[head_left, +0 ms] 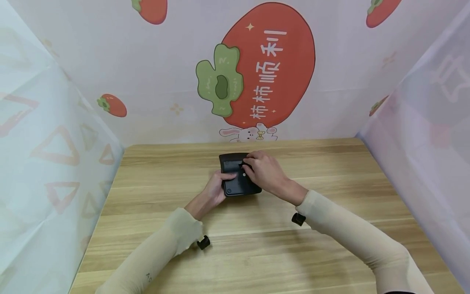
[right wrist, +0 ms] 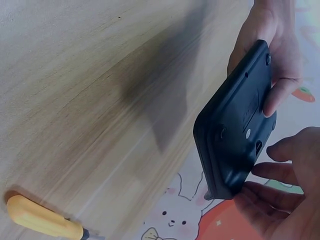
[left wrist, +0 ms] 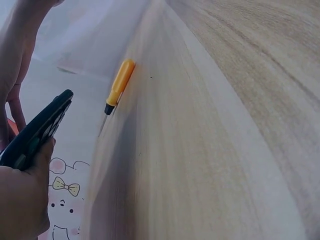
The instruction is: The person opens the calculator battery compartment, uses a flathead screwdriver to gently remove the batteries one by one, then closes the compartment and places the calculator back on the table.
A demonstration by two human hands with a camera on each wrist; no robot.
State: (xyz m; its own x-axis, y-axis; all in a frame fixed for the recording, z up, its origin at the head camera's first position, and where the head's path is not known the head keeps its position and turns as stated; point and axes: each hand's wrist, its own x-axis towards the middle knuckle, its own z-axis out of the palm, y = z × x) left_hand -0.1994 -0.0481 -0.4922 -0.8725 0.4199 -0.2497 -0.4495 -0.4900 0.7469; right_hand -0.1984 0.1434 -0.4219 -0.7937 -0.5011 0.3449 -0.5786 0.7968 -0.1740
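Observation:
A black calculator [head_left: 236, 187] is held above the table with its back face up. Rows of keys show on its underside in the left wrist view. My left hand [head_left: 214, 188] grips its left side, thumb laid across the back and fingers underneath. At the upper right of the calculator, my right hand [head_left: 267, 173] has its fingertips on the edge and back. In the right wrist view, the thumb and index finger of that hand come close to a small dark slot [right wrist: 258, 147] in the back. Round feet and a small pale dot are visible on the casing.
A screwdriver [left wrist: 121, 84] with a yellow-orange handle lies on the wooden table [head_left: 176, 163], its shaft toward the back wall. Behind the table hangs a white cloth [head_left: 161, 73] printed with persimmons and a rabbit. Cloth side walls close in the left and right.

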